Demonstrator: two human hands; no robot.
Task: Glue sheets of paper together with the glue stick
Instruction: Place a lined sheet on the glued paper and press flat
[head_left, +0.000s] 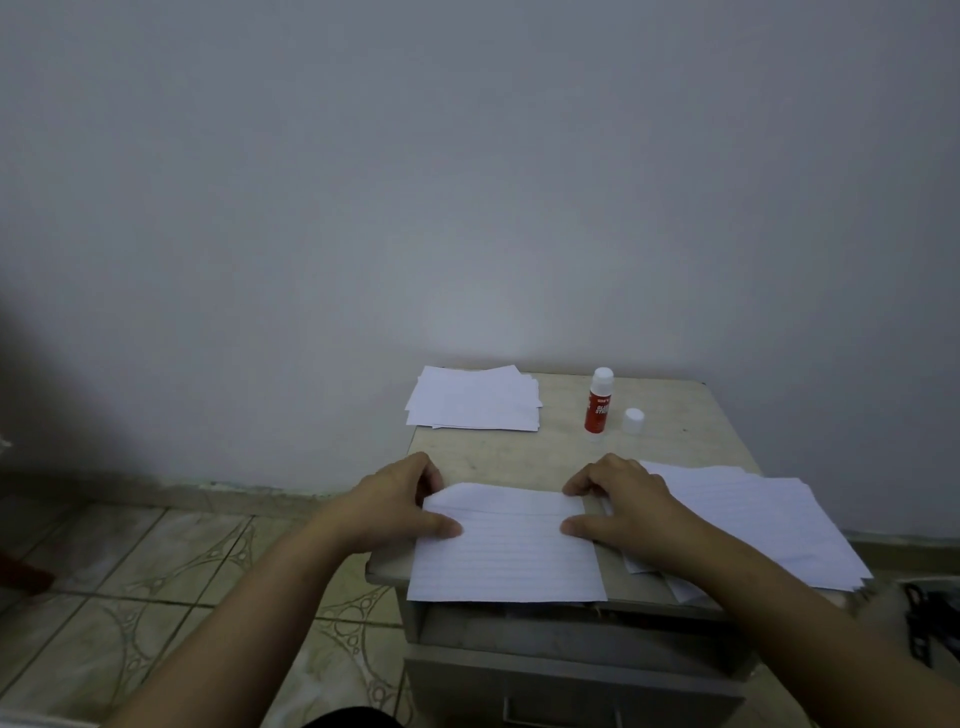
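Both hands, left hand and right hand, pinch the far edge of the lined sheet lying on the bench, apparently aligning or pressing glued sheets, so next probably comes smoothing it flat, with the uncapped glue stick standing beyond.

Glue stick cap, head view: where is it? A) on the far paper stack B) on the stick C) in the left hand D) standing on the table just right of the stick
D: the white cap stands by itself on the table, just right of the upright glue stick, whose top is uncovered.
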